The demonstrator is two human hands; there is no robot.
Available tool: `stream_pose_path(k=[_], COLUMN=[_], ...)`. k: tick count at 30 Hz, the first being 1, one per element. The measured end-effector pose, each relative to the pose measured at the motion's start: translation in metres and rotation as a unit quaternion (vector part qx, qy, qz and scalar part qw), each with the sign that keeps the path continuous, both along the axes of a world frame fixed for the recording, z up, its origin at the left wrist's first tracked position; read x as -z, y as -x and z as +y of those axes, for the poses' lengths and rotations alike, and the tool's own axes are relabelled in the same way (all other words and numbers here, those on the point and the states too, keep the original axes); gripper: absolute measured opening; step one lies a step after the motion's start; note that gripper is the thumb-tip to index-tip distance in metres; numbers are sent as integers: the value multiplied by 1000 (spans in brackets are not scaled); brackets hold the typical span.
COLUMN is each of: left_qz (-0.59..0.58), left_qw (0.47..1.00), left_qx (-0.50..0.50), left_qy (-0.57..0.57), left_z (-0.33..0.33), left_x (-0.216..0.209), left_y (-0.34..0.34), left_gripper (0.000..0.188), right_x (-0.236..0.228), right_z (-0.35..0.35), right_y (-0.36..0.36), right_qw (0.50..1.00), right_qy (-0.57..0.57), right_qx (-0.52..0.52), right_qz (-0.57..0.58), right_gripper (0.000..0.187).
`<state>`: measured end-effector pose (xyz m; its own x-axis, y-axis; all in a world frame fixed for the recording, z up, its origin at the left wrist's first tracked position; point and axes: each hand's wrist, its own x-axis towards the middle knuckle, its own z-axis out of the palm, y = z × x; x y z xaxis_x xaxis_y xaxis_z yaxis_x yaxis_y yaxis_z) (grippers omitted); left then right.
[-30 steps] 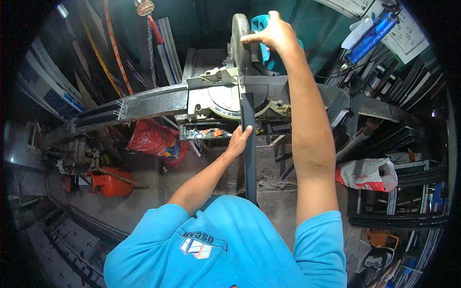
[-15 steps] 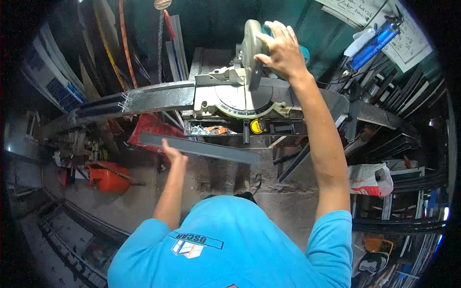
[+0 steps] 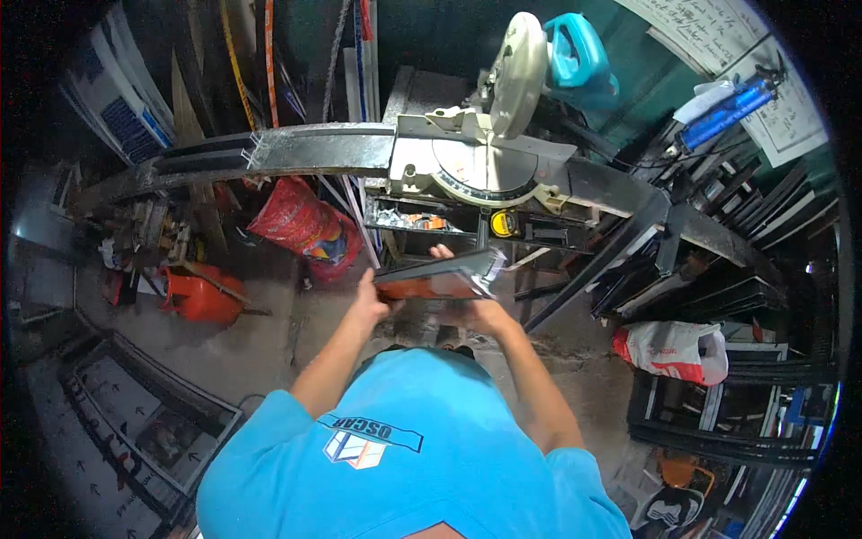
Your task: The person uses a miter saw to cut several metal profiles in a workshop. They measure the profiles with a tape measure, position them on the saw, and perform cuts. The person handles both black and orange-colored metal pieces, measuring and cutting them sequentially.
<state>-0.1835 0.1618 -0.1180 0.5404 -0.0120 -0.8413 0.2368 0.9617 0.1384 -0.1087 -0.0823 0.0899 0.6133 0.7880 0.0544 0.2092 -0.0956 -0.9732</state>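
Note:
In front of my body I hold a short dark grey metal profile (image 3: 429, 277) above the floor. It lies crosswise and its right end, by the right hand, shows a shiny hollow section. My left hand (image 3: 370, 304) is closed around its left end. My right hand (image 3: 480, 314) grips it from below near the right end, with fingertips showing over the far edge. Beyond the profile stands a mitre saw (image 3: 485, 171) on the bench, its head raised, with a pale round blade guard (image 3: 521, 76) and a teal handle (image 3: 579, 54). Neither hand touches the saw.
Below the saw is a tray (image 3: 422, 220) of small parts and a yellow tape measure (image 3: 504, 224). A red sack (image 3: 305, 225) and an orange container (image 3: 202, 295) stand at left. At right are a white-and-red bag (image 3: 669, 350) and stacked dark profiles (image 3: 736, 373).
My right hand has left the saw handle and come down to the profile. The saw head is raised. The profile has moved right and closer to me, now in both hands.

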Motion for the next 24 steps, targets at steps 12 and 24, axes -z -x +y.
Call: stream_pose_path(k=[12, 24], left_qz=[-417, -212], left_qw=[600, 850], left_qx=[193, 181], left_qy=[-655, -446], left_z=[-83, -126], left_x=[-105, -145], left_y=[-67, -129], left_gripper=[67, 55], right_x=[-23, -110], right_z=[3, 14], right_y=[-29, -168], right_qw=[940, 725], right_qy=[129, 233], right_qx=[261, 284], right_qz=[-178, -582], right_gripper=[78, 64])
